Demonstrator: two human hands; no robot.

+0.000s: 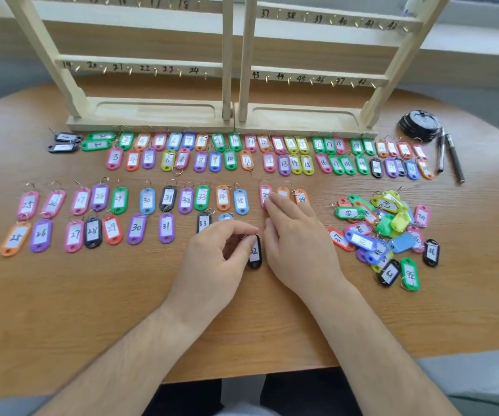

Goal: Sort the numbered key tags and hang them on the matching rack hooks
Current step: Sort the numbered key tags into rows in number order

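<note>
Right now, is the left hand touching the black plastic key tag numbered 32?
Touching. Head view: the left hand pinches the top of the black plastic key tag.

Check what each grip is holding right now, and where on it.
Left grip pinches the black tag 32 at its top end. Right grip holds nothing; its straight fingers touch a pink tag.

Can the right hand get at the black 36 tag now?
Probably yes. The right hand is flat and holds nothing; the black 36 tag lies uncovered at the right edge of the pile. The hand need only pass over the pile.
</note>
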